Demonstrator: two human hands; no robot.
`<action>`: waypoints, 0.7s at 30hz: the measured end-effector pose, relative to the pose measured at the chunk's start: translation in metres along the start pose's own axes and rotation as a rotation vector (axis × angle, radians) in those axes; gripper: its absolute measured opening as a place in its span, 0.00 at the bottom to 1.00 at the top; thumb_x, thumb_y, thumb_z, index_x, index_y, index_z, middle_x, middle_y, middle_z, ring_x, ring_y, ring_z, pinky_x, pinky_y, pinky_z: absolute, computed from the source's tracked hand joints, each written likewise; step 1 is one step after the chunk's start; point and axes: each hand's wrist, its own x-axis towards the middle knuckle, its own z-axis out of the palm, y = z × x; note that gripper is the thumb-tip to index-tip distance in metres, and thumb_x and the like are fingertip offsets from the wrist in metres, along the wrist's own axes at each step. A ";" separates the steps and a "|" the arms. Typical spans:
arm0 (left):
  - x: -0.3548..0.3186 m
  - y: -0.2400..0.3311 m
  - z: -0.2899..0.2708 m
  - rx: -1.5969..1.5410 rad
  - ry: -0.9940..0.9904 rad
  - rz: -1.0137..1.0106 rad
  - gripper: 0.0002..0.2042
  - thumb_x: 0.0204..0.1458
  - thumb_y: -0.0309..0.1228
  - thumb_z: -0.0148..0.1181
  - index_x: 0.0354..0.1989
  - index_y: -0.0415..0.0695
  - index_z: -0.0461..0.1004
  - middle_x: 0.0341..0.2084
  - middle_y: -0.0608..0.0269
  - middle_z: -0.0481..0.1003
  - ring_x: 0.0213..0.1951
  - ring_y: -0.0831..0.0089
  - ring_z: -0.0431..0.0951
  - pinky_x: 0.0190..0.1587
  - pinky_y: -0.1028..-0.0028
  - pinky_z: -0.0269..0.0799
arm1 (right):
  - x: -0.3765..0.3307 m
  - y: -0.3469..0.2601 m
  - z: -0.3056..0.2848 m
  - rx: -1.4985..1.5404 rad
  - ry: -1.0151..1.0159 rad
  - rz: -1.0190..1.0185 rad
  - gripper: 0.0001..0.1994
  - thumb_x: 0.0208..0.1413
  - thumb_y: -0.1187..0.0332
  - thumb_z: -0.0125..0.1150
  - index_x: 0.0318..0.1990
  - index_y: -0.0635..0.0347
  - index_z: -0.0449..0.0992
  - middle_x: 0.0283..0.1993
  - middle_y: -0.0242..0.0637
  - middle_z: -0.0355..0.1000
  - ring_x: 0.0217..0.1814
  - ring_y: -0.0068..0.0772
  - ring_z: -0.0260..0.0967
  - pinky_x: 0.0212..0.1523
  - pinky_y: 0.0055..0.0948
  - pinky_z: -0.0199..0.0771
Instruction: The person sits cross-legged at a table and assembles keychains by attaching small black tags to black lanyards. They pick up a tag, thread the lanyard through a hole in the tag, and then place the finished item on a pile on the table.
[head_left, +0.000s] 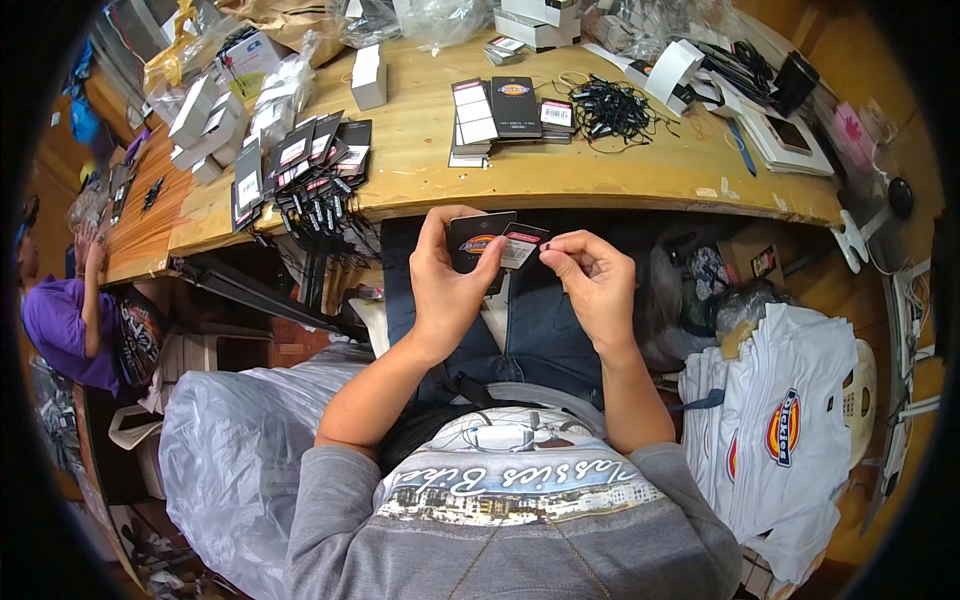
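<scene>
We list first the wooden table, its curved front edge running just beyond both hands. Open wood lies between the tag piles, and a strip of it follows the edge; the hands work short of that edge, above the lap. Next, the wearer's grey shirt, with a city print and upside-down script. Beside it on the left, a large translucent plastic bag bulges close to the left arm; on the right, a stack of white garments carries a horseshoe-shaped emblem with lettering. Far left, a person in purple sits at the table, well apart.

We count the left hand as gripping, thumb against fingers, a black tag with a coloured oval emblem. The right hand has its thumb and forefinger pinched on a small dark piece, too small for us to identify.

On the table we enter a left pile of labelled tags, black stacked tags with the same oval, a heap of black cords, a white box and a phone. Smaller, the labelled card projecting beside the held tag shows a red band and barcode.
</scene>
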 end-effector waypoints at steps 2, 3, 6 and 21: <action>0.000 0.003 0.001 0.050 0.026 0.073 0.12 0.38 0.18 0.56 0.32 0.37 0.63 0.25 0.61 0.70 0.30 0.81 0.70 0.32 0.83 0.65 | -0.001 -0.003 0.002 0.040 -0.006 0.110 0.04 0.44 0.74 0.55 0.27 0.66 0.70 0.20 0.29 0.66 0.24 0.14 0.61 0.26 0.12 0.60; 0.000 0.005 0.002 0.033 0.019 0.087 0.12 0.38 0.18 0.56 0.32 0.37 0.63 0.25 0.61 0.70 0.30 0.81 0.70 0.32 0.83 0.65 | -0.001 -0.005 0.002 0.074 -0.023 0.109 0.04 0.45 0.74 0.55 0.26 0.67 0.70 0.20 0.29 0.66 0.23 0.13 0.61 0.26 0.12 0.60; -0.001 0.006 0.003 0.014 -0.010 0.112 0.11 0.37 0.18 0.56 0.31 0.36 0.63 0.26 0.60 0.71 0.29 0.81 0.70 0.33 0.83 0.66 | 0.001 -0.006 0.003 0.111 -0.062 0.113 0.05 0.45 0.73 0.54 0.25 0.67 0.69 0.19 0.29 0.65 0.21 0.13 0.60 0.24 0.13 0.60; 0.004 0.007 -0.005 0.360 -0.337 0.622 0.12 0.34 0.12 0.53 0.29 0.37 0.63 0.27 0.53 0.73 0.27 0.67 0.75 0.29 0.77 0.70 | 0.002 -0.008 -0.002 -0.116 -0.079 0.106 0.05 0.45 0.74 0.53 0.23 0.67 0.69 0.15 0.29 0.63 0.17 0.13 0.58 0.17 0.15 0.58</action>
